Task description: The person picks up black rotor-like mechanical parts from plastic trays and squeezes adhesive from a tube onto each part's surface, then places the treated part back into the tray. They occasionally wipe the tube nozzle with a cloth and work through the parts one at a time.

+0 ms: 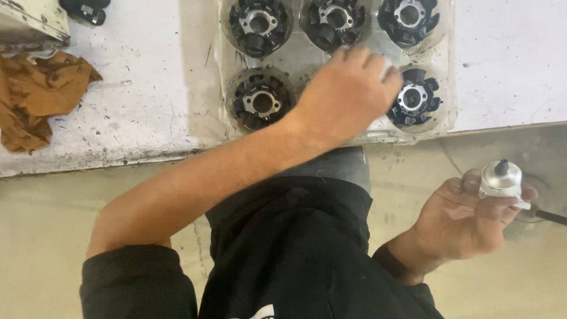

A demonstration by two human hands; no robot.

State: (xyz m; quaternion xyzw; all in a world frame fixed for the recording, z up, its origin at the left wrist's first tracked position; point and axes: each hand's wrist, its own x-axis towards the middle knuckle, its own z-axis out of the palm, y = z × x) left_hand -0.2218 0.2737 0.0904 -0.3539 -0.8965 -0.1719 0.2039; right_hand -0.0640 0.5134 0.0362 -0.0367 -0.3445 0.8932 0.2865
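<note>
Nearest the camera, the right hand (466, 221) was held out over the floor beside the person's dark-clothed lap, its grip clamped around a small silver metal cylinder (501, 179) with a dark stub poking up from its top; a thin dark rod (550, 217) ran off to the side from under it.

Farther out, the left arm crossed over to the desk (136, 88), where the left hand (348, 94) lay palm-down in a clear plastic tray (227, 100) of round pockets. Its fingers curled down over the middle pocket of the near row, but whether they had closed on a part there could not be told, since the hand hid that pocket. Five black ring-shaped parts with silver hubs showed in the other pockets, one just beside the fingertips (413, 97). As a judgement, the tray looked close to full, with most parts untouched.

Beyond, a crumpled brown rag (35, 97) lay on the scuffed white desk.
</note>
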